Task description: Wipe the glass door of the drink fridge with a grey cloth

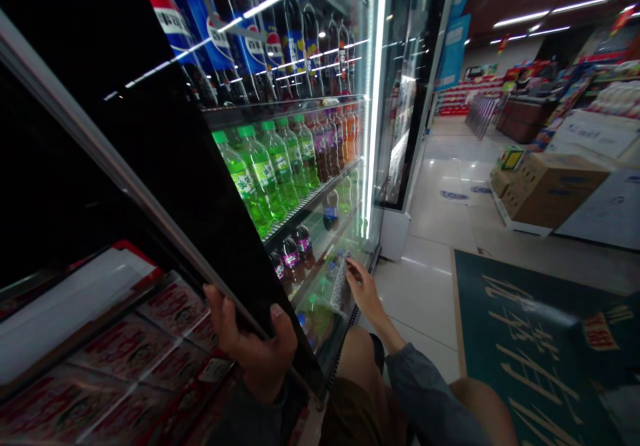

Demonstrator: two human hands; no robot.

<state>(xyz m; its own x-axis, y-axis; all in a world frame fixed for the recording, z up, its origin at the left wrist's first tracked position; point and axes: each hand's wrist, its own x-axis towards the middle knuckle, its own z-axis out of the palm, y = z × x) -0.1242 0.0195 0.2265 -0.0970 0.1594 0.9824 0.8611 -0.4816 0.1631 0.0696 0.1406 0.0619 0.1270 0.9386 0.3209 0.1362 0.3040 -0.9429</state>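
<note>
My left hand (pixel 251 343) wraps the metal edge of a glass cooler door (pixel 125 159), holding the dark pane in front of me. Low on the cooler's bottom shelf, my right hand (pixel 365 291) has its fingers around a bottle with a white patterned label (pixel 340 285). Rows of green-capped green soda bottles (pixel 263 176) fill the shelf above it. Higher up stand blue Pepsi bottles (pixel 220 39). Dark purple-labelled bottles (pixel 293 256) sit just left of my right hand. The door's reflection hides part of the shelves.
A chest freezer with red-printed packages (pixel 125 346) lies at lower left. To the right are a tiled floor (pixel 425 279), a green printed floor mat (pixel 530 339) and cardboard boxes on a pallet (pixel 555 189). A checkout counter (pixel 525 119) stands in the distance.
</note>
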